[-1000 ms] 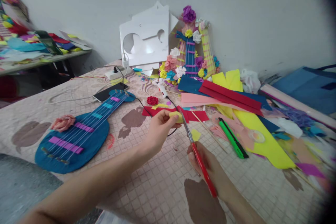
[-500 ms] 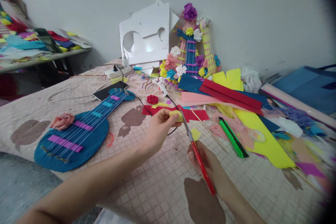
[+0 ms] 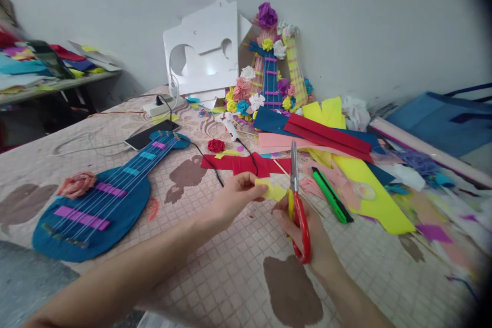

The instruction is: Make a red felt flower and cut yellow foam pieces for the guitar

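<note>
My left hand (image 3: 240, 193) pinches a small piece of yellow paper (image 3: 262, 183) between thumb and fingers. Just past it, a yellow scrap (image 3: 278, 193) seems to lie on the table between the two hands. My right hand (image 3: 286, 218) is closed round the scissors (image 3: 302, 225), which have red and yellow handles. Their blades point upward and away, look closed, and are apart from the yellow paper. Beyond my hands lie red strips of paper (image 3: 251, 165) and a rolled red paper flower (image 3: 216, 145).
A blue paper guitar (image 3: 94, 215) lies at left beside a phone (image 3: 151, 134). A glue gun (image 3: 227, 125) with a black cord is behind the red strips. At right are a green cutter (image 3: 331, 195) and coloured paper sheets (image 3: 378, 200). Flower-covered guitars (image 3: 271, 79) lean against the wall.
The view has turned slightly right. The scissors have come away from the yellow paper and swung more upright. My left hand still pinches the paper.
</note>
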The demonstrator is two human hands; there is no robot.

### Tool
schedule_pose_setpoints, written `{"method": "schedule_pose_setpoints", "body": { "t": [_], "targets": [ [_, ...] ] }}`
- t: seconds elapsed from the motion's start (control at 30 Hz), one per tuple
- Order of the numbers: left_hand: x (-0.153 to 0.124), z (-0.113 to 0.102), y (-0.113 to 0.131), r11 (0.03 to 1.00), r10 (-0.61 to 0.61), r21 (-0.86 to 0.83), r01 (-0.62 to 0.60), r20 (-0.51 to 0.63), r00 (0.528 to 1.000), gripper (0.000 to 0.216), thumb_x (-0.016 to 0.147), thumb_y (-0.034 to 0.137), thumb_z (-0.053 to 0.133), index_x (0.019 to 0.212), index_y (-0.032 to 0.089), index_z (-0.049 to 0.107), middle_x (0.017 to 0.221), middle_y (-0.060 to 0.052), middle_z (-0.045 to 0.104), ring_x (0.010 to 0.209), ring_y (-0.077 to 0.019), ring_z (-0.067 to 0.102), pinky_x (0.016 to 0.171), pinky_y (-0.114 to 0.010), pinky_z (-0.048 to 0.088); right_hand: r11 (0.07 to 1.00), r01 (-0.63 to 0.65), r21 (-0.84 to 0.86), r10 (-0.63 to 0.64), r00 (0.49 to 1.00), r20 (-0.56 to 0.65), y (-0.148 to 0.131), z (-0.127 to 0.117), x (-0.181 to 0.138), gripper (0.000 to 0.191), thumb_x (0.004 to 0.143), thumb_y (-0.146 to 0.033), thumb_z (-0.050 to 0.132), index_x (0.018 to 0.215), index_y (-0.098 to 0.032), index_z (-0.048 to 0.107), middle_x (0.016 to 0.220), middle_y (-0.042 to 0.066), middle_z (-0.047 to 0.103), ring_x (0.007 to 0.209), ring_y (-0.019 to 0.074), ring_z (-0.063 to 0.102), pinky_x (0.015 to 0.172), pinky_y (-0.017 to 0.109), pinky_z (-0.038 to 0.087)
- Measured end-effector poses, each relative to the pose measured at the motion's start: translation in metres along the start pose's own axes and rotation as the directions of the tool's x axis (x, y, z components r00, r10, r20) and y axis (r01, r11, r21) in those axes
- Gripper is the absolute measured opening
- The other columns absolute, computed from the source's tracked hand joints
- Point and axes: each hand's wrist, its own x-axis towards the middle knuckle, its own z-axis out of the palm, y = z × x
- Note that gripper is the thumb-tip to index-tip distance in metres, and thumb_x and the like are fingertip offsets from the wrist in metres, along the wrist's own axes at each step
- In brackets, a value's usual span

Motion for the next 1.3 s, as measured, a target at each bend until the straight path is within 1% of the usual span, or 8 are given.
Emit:
{"method": "schedule_pose_setpoints", "body": {
  "t": [0.17, 0.47, 0.57, 0.67, 0.77, 0.87, 1.0, 1.3],
  "targets": [
    [-0.006, 0.006, -0.013, 0.991, -0.052, 0.126, 0.040, 0.093, 0.994, 0.028, 0.068, 0.035, 0.075, 0.073, 0.014, 0.056, 0.073, -0.002, 0.063, 0.069, -0.0112, 0.057, 0.066, -0.025, 0.042, 0.995, 0.039, 0.088, -0.032, 0.996, -0.086, 0.009, -0.001, 0.001, 0.026, 0.074, -0.037, 0.069, 0.085, -0.021, 0.052, 0.069, -0.004, 0.050, 0.054, 0.0095, 0.042, 0.047, 0.022, 0.035],
    [-0.008, 0.007, -0.011, 0.987, -0.103, 0.137, 0.084, 0.138, 0.985, 0.026, 0.074, 0.037, 0.069, 0.077, 0.014, 0.057, 0.073, -0.002, 0.062, 0.066, -0.0100, 0.054, 0.062, -0.023, 0.039, 0.959, -0.011, 0.283, 0.027, 0.998, -0.056, 0.017, 0.000, 0.001, 0.021, 0.075, -0.029, 0.068, 0.087, -0.022, 0.052, 0.069, -0.006, 0.050, 0.053, 0.0080, 0.043, 0.047, 0.021, 0.036],
    [-0.006, 0.004, -0.009, 0.995, -0.065, 0.084, 0.053, 0.138, 0.988, 0.016, 0.080, 0.030, 0.060, 0.089, 0.017, 0.063, 0.081, -0.002, 0.061, 0.072, -0.0112, 0.056, 0.065, -0.024, 0.043, 0.910, -0.058, 0.411, 0.068, 0.998, -0.010, 0.012, 0.001, 0.001, 0.024, 0.072, -0.030, 0.069, 0.086, -0.022, 0.051, 0.058, -0.008, 0.048, 0.045, 0.0075, 0.041, 0.043, 0.022, 0.033],
    [-0.006, 0.001, -0.005, 0.997, -0.006, 0.073, -0.013, 0.254, 0.967, 0.032, 0.073, 0.015, 0.061, 0.104, 0.022, 0.064, 0.095, -0.003, 0.063, 0.081, -0.0132, 0.059, 0.073, -0.027, 0.046, 0.828, -0.124, 0.547, 0.096, 0.992, 0.080, 0.001, 0.000, 0.001, 0.025, 0.068, -0.030, 0.069, 0.080, -0.021, 0.049, 0.051, -0.010, 0.044, 0.039, 0.0065, 0.039, 0.041, 0.022, 0.029],
    [-0.006, 0.000, 0.001, 0.986, 0.059, 0.125, -0.112, 0.364, 0.929, 0.028, 0.069, 0.011, 0.065, 0.096, 0.020, 0.067, 0.101, -0.005, 0.063, 0.090, -0.0157, 0.059, 0.079, -0.028, 0.046, 0.769, -0.201, 0.607, 0.116, 0.978, 0.176, -0.006, 0.000, 0.000, 0.023, 0.067, -0.029, 0.068, 0.078, -0.020, 0.050, 0.050, -0.009, 0.044, 0.040, 0.0067, 0.039, 0.043, 0.022, 0.029],
    [-0.005, -0.001, 0.003, 0.979, 0.062, 0.161, -0.126, 0.354, 0.933, 0.008, 0.074, 0.022, 0.068, 0.080, 0.016, 0.065, 0.096, -0.006, 0.064, 0.090, -0.0170, 0.060, 0.079, -0.028, 0.046, 0.771, -0.215, 0.599, 0.098, 0.970, 0.222, -0.004, -0.001, 0.001, 0.019, 0.073, -0.031, 0.065, 0.075, -0.020, 0.050, 0.047, -0.008, 0.043, 0.041, 0.0072, 0.037, 0.044, 0.022, 0.028],
    [-0.001, -0.005, -0.001, 0.971, -0.018, 0.233, -0.048, 0.272, 0.962, 0.021, 0.076, 0.034, 0.069, 0.077, 0.014, 0.061, 0.073, -0.003, 0.063, 0.066, -0.0111, 0.056, 0.062, -0.024, 0.043, 0.879, -0.103, 0.466, 0.060, 0.993, 0.106, 0.007, -0.001, 0.003, 0.026, 0.084, -0.044, 0.058, 0.076, -0.020, 0.051, 0.048, -0.007, 0.044, 0.041, 0.0079, 0.036, 0.041, 0.023, 0.026],
    [-0.002, -0.003, -0.005, 0.936, -0.042, 0.348, -0.059, 0.274, 0.961, 0.025, 0.075, 0.037, 0.069, 0.080, 0.014, 0.061, 0.071, -0.003, 0.063, 0.064, -0.0113, 0.056, 0.058, -0.023, 0.041, 0.981, -0.005, 0.192, 0.014, 0.999, -0.044, 0.012, -0.002, 0.000, 0.026, 0.075, -0.037, 0.068, 0.086, -0.021, 0.051, 0.074, -0.003, 0.051, 0.056, 0.0091, 0.045, 0.047, 0.022, 0.039]
  ]
}}
